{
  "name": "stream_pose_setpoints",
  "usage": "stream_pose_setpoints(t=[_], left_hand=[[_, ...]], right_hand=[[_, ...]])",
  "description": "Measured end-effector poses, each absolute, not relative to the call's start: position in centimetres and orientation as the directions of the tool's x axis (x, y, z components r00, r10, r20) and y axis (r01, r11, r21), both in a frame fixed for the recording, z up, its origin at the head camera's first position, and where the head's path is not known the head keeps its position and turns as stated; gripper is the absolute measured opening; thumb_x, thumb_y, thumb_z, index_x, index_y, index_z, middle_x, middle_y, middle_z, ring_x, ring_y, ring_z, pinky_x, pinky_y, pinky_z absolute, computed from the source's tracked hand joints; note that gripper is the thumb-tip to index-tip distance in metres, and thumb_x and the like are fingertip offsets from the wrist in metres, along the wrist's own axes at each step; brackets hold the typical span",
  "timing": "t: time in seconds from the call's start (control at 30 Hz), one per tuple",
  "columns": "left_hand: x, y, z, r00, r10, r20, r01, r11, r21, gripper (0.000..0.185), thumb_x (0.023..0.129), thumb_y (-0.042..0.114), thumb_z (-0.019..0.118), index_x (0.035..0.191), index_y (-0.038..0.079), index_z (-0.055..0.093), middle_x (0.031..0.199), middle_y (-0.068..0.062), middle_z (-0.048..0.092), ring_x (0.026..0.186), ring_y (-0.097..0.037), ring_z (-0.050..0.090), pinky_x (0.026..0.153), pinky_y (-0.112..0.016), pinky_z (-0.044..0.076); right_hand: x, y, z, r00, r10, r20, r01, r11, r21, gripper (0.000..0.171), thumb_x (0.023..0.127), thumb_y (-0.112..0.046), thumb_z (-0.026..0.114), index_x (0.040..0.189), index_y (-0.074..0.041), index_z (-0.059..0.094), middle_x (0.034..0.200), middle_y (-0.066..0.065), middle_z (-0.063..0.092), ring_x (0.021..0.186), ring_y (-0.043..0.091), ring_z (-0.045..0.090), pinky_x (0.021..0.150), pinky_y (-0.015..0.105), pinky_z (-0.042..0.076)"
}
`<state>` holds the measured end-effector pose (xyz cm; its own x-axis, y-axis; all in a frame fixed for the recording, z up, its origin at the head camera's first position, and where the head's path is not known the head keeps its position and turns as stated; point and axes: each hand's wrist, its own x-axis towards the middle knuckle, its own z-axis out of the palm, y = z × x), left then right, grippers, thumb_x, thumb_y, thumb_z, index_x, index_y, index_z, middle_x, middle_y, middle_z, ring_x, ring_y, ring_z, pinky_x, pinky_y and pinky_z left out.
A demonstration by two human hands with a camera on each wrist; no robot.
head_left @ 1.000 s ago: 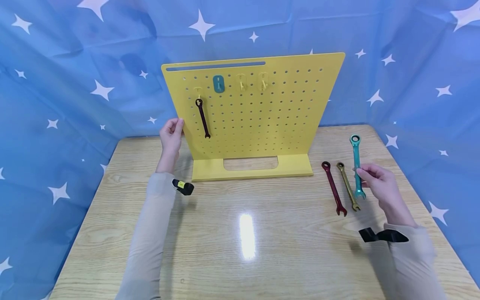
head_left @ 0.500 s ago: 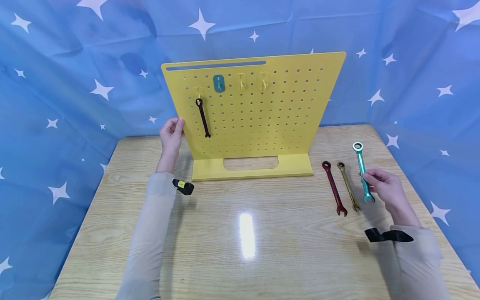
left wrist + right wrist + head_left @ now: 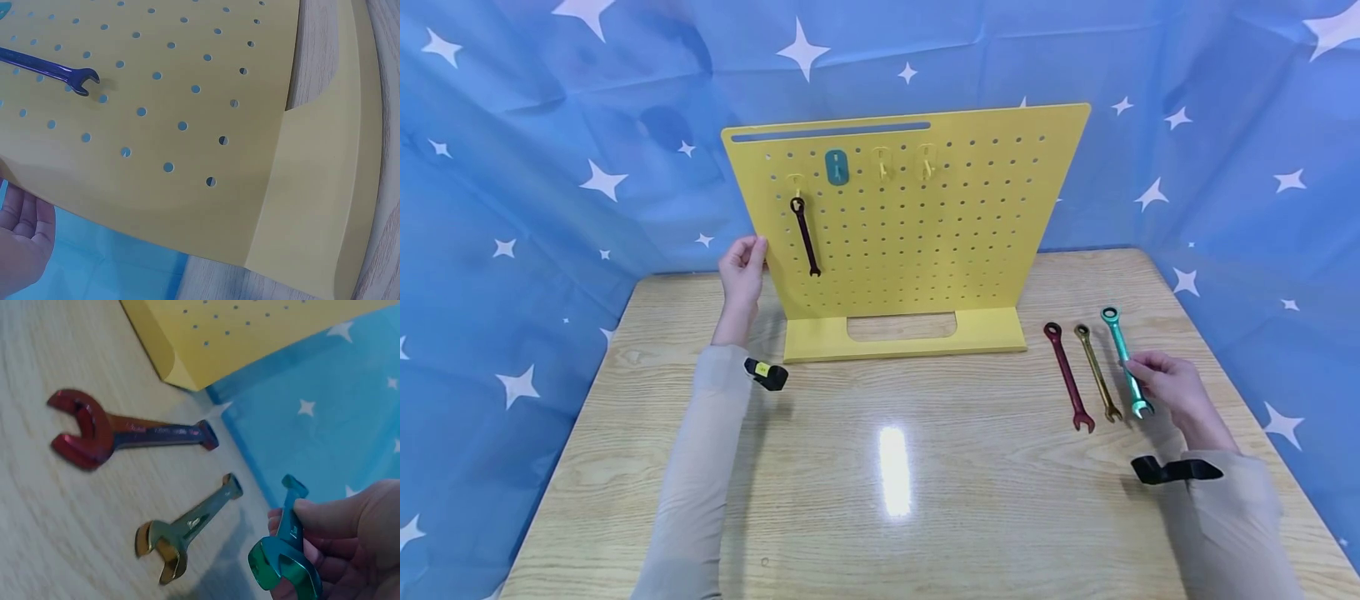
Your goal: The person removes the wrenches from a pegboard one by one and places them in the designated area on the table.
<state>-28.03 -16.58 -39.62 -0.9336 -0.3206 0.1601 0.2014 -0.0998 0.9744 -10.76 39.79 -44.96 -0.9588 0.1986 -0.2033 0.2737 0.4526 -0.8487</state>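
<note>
A yellow pegboard (image 3: 917, 225) stands upright at the back of the wooden table (image 3: 880, 467). My left hand (image 3: 742, 268) holds its left edge; in the left wrist view the palm (image 3: 22, 244) sits behind the board (image 3: 187, 94). A dark wrench (image 3: 805, 236) hangs from a hook on the board's left side. My right hand (image 3: 1172, 387) pinches a teal wrench (image 3: 1124, 361) near its open end, and the wrench lies beside a gold wrench (image 3: 1097, 372) and a red wrench (image 3: 1067, 376). The right wrist view shows the teal wrench (image 3: 284, 565) gripped in my fingers, with the gold wrench (image 3: 181, 534) and red wrench (image 3: 119, 431) flat on the wood.
A teal hook plate (image 3: 837, 167) and two yellow hooks (image 3: 904, 162) stand free along the board's top row. A blue star-printed cloth (image 3: 550, 167) closes off the back and both sides. The table's right edge runs close to my right hand.
My right hand has brought the teal wrench down and toward me, so it now lies lower, next to the gold wrench. My left hand has stayed on the board's edge.
</note>
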Motion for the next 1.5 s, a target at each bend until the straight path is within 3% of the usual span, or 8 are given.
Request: stream_pose_setpoints(t=[0.43,1.0,1.23,1.5], left_hand=[[-27.9,-16.5,-39.6,-0.933,-0.327,0.150,0.189,-0.088,0.978,0.016,0.092,0.012,0.061,0.077,0.019,0.061,0.074,0.004,0.060,0.070,-0.009,0.054,0.065,-0.017,0.050],[-28.0,-16.5,-39.7,-0.935,-0.321,0.149,0.185,-0.084,0.979,0.014,0.092,0.014,0.061,0.078,0.018,0.061,0.075,0.004,0.060,0.070,-0.009,0.054,0.065,-0.018,0.050],[-28.1,-16.5,-39.7,-0.935,-0.320,0.152,0.191,-0.092,0.977,0.015,0.092,0.013,0.061,0.078,0.018,0.061,0.075,0.004,0.060,0.070,-0.009,0.054,0.064,-0.018,0.049],[-28.1,-16.6,-39.8,-0.930,-0.320,0.182,0.221,-0.090,0.971,0.015,0.091,0.013,0.061,0.078,0.017,0.060,0.072,0.006,0.060,0.068,-0.007,0.054,0.062,-0.017,0.049]], right_hand=[[-11.1,40.3,-46.4,-0.940,0.226,-0.255,0.339,0.548,-0.765,0.038,0.096,-0.024,0.052,0.106,0.013,0.056,0.074,-0.012,0.053,0.064,0.004,0.049,0.054,0.021,0.046],[-11.5,40.6,-46.8,-0.918,0.262,-0.297,0.397,0.610,-0.686,0.049,0.095,-0.029,0.053,0.114,0.016,0.053,0.075,-0.006,0.055,0.063,0.005,0.050,0.053,0.023,0.046],[-11.6,40.7,-46.8,-0.911,0.294,-0.289,0.412,0.607,-0.680,0.046,0.092,-0.028,0.058,0.109,0.015,0.057,0.069,-0.008,0.057,0.059,0.003,0.052,0.051,0.022,0.048],[-11.8,40.2,-46.4,-0.905,0.332,-0.265,0.421,0.629,-0.653,0.040,0.091,-0.024,0.059,0.106,0.014,0.059,0.068,-0.001,0.059,0.057,0.007,0.054,0.048,0.023,0.048]])
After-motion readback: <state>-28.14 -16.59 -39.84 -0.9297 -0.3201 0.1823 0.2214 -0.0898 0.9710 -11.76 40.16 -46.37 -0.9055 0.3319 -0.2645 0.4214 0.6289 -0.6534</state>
